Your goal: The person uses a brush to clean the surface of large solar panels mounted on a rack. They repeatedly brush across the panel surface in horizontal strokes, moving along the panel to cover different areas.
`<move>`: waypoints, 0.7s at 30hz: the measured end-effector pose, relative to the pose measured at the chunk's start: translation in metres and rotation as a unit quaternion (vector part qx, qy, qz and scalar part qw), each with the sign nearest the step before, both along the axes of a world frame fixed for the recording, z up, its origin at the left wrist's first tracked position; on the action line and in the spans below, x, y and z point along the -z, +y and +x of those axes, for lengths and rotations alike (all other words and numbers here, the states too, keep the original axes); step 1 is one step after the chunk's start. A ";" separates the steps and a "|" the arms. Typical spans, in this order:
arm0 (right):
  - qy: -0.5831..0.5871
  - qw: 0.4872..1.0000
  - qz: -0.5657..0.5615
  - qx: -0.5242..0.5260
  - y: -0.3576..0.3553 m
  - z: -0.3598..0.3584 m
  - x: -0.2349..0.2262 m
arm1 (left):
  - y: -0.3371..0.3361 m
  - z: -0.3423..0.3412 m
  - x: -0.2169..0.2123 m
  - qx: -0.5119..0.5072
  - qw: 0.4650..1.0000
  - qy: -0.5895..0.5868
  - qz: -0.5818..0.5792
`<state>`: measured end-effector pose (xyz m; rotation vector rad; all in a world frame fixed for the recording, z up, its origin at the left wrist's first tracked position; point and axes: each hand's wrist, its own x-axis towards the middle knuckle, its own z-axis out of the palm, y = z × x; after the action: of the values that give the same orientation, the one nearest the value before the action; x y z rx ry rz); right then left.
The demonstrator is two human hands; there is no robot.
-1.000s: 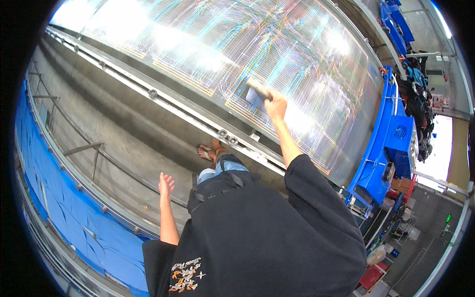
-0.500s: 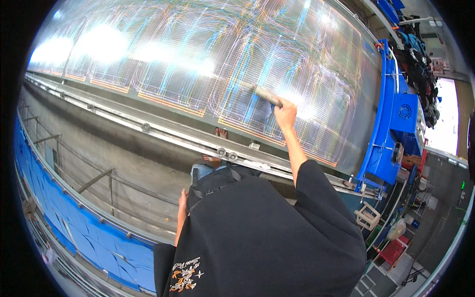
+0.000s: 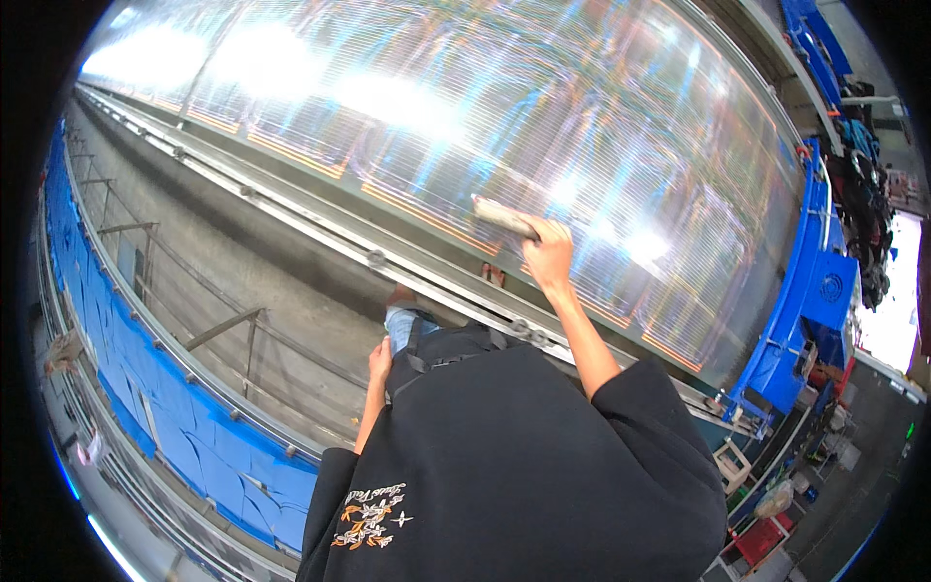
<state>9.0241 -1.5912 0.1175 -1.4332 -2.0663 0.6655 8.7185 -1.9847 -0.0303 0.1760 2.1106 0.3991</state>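
Pointing forward and left from the right hand [image 3: 549, 254], a pale, stick-like tool [image 3: 500, 215] lies over the shiny table [image 3: 621, 175]; whether it touches the surface cannot be told. Its long axis slants from upper left to lower right, roughly along the metal rail [image 3: 310, 225] at the table's near edge. The right hand is clenched around its near end; the left hand [image 3: 380, 359] is well apart, beside the jeans [image 3: 402, 325], its grip too hidden to judge. Farther out, a blue machine frame [image 3: 786, 301] stands right, blue sheeting [image 3: 165, 388] left.
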 end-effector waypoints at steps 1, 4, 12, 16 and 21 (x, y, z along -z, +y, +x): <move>0.013 1.000 0.017 -0.022 0.016 -0.044 0.001 | -0.008 -0.019 0.006 0.000 1.000 0.006 -0.008; 0.006 0.998 0.049 -0.030 0.063 -0.160 0.005 | -0.025 -0.076 0.026 -0.040 0.999 -0.003 -0.032; -0.129 0.988 0.074 0.043 0.016 -0.232 0.047 | -0.054 -0.238 -0.010 -0.318 0.934 -0.164 0.016; -0.101 0.993 0.057 0.005 -0.042 -0.236 0.028 | -0.063 -0.309 -0.010 -0.296 0.938 -0.174 -0.043; -0.046 0.989 -0.040 0.133 0.069 -0.244 0.013 | -0.004 -0.365 -0.015 -0.246 0.958 -0.147 0.013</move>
<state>8.7804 -1.5221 0.1043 -1.7768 -1.8865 0.5874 8.3534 -1.9892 -0.0155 -0.3842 1.8359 0.6996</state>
